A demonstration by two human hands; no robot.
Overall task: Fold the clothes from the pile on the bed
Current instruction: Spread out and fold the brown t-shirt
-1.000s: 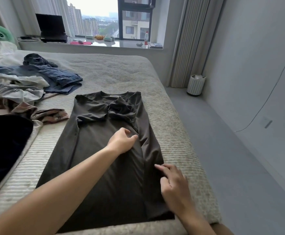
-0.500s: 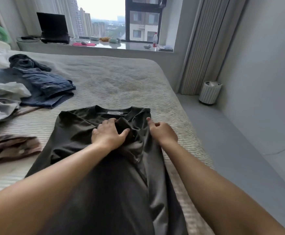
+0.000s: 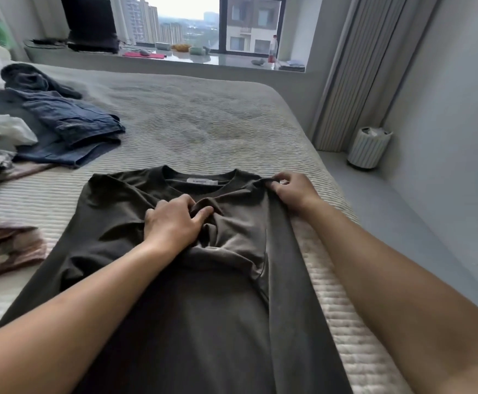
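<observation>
Shirt, dark, flat along bed's right edge, collar toward window; hem cut off at frame bottom. Left hand pinches bunched sleeve fabric mid-chest. Right hand grips shoulder corner, fingertips curled under cloth, hidden. Pile at bed's left edge, partly out of frame.

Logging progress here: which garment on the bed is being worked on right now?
The dark olive T-shirt, spread flat nearest the camera. Both hands grip it: left hand at the chest, right hand at the shoulder. The blue jeans lie untouched.
</observation>
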